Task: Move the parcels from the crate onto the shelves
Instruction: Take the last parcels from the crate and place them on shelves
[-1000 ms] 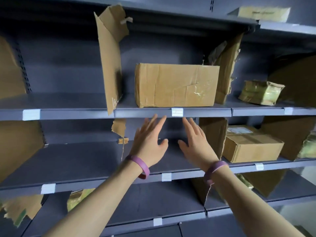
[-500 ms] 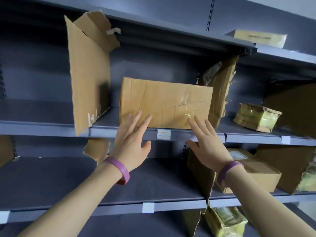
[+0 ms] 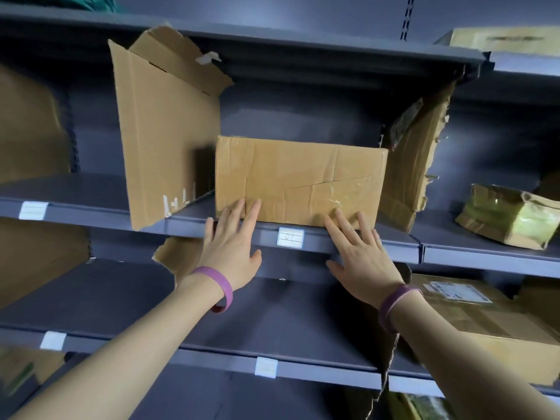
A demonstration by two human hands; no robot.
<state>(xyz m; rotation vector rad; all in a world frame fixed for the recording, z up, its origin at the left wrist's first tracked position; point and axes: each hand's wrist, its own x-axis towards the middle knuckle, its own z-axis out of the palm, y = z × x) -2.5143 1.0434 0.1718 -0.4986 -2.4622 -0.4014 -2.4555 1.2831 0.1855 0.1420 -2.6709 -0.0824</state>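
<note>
My left hand (image 3: 230,247) and right hand (image 3: 360,256) have risen to the cardboard parcel (image 3: 303,177); fingers straight, gripping nothing, they touch its front, probably to seat it deeper on the shelf (image 3: 266,234).

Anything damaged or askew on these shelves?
Yes. The left cardboard divider has a torn, folded-over top and overhangs the shelf edge. The right cardboard divider is ragged along its edge. The brown parcel between them is creased, with a split across its front.
</note>
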